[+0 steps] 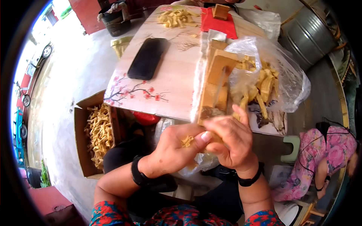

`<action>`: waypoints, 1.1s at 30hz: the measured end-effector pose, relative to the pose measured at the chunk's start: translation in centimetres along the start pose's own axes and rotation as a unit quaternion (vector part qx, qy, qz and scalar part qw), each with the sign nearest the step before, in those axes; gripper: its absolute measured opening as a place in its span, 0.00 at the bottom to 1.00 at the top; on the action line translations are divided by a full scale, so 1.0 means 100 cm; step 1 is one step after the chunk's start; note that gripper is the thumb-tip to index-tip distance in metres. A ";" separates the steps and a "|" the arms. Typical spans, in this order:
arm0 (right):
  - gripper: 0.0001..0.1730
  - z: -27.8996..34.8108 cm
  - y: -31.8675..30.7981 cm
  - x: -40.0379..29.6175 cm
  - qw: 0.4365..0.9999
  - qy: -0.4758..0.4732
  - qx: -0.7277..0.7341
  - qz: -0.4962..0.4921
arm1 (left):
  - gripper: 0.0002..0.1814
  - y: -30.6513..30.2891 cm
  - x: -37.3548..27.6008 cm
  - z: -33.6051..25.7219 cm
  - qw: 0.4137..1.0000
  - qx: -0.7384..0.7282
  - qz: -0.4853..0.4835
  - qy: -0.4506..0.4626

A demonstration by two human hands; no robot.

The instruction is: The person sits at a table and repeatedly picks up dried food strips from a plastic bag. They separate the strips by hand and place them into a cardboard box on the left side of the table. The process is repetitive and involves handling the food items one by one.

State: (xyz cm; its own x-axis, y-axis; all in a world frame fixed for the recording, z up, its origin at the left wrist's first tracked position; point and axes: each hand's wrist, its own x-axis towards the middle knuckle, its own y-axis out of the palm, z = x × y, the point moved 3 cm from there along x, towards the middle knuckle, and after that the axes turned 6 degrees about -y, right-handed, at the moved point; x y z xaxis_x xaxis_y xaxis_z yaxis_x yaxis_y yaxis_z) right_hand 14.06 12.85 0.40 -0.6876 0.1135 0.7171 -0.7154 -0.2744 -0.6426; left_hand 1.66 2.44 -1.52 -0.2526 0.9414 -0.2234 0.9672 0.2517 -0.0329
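My left hand (178, 148) is closed around a bundle of thin yellowish dried strips (187, 141), whose ends show beside the thumb. My right hand (230, 138) meets it at the fingertips, slightly blurred; its fingers bend around the other end of the bundle. Just beyond the hands stands a wooden block device (220, 67) on a board at the table's near edge. To its right an open clear plastic bag (294, 82) holds larger yellow dried pieces (265, 84). A cardboard box (80, 141) full of small yellowish knotted pieces (100, 132) is at lower left.
On the flower-patterned table (178, 93) lie a black smartphone (147, 59), a pile of yellow strips (176, 18) and a red cloth (217, 24) with a small wooden block (221, 12). A metal drum (308, 34) stands at upper right. Another person (316, 161) in pink floral clothing is at right, near a green stool (291, 148).
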 end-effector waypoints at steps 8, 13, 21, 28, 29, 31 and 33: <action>0.12 0.051 -0.021 -0.003 0.998 -0.050 -0.001 -0.042 | 0.16 0.030 -0.018 0.008 0.976 -0.031 0.212 0.026; 0.16 0.040 -0.020 -0.002 0.993 -0.051 0.094 -0.053 | 0.14 0.035 -0.024 0.008 0.876 -0.001 0.483 -0.008; 0.09 0.002 0.009 -0.011 0.895 0.296 0.319 0.098 | 0.20 -0.010 -0.009 -0.027 0.894 0.306 0.035 0.325; 0.15 0.008 0.041 -0.025 0.493 0.487 0.694 0.195 | 0.12 -0.013 -0.008 -0.022 0.756 0.399 0.019 0.519; 0.15 0.011 0.043 -0.024 0.517 0.476 0.683 0.201 | 0.12 -0.012 -0.009 -0.022 0.754 0.393 0.026 0.526; 0.16 0.013 0.039 -0.022 0.493 0.479 0.717 0.117 | 0.12 -0.014 -0.010 -0.021 0.746 0.370 -0.025 0.553; 0.16 0.014 0.041 -0.027 0.505 0.474 0.722 0.001 | 0.13 -0.018 -0.010 -0.019 0.738 0.360 -0.080 0.565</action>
State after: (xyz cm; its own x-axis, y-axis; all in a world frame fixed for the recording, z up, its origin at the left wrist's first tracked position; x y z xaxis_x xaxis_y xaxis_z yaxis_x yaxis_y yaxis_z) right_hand 13.17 10.04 -3.77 -0.9282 0.3293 -0.1733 -0.3488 -0.6077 0.7134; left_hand 0.15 1.53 0.62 0.1681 0.6005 0.7817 0.5830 0.5789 -0.5701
